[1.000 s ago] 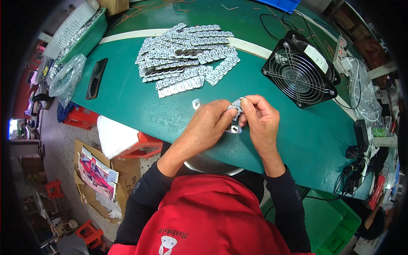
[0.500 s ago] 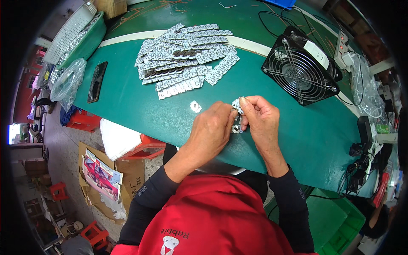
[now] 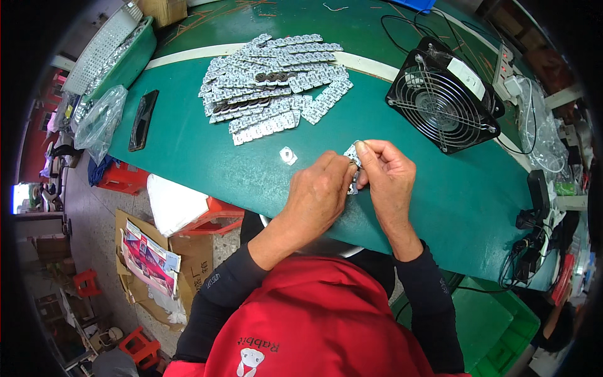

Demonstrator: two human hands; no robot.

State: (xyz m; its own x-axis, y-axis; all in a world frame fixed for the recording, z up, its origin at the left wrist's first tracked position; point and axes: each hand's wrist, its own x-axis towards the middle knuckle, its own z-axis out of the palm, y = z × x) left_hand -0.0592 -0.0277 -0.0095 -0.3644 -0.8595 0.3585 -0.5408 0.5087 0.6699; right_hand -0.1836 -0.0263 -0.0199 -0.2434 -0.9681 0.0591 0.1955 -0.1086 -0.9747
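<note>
A short strip of small white circuit boards (image 3: 352, 152) is pinched between my two hands, just above the green tabletop. My left hand (image 3: 319, 193) has its fingers closed on the strip's left side. My right hand (image 3: 389, 176) grips the upper end between thumb and curled fingers. My fingers hide the middle of the strip, and a bit of its lower end shows beneath them. To the left of my left hand lies one separate small white board (image 3: 287, 156). Farther back is a heap of white circuit-board strips (image 3: 264, 91), with dark round parts showing among them.
A black caged fan (image 3: 440, 97) stands at the right, its cable running back. A dark phone (image 3: 144, 120) lies at the left near a clear plastic bag (image 3: 100, 129) and a green basket (image 3: 129, 66). Cables and a power strip (image 3: 504, 69) line the right side.
My left hand has shifted slightly right, closer to my right hand. The lower end of the strip is now more covered by my fingers.
</note>
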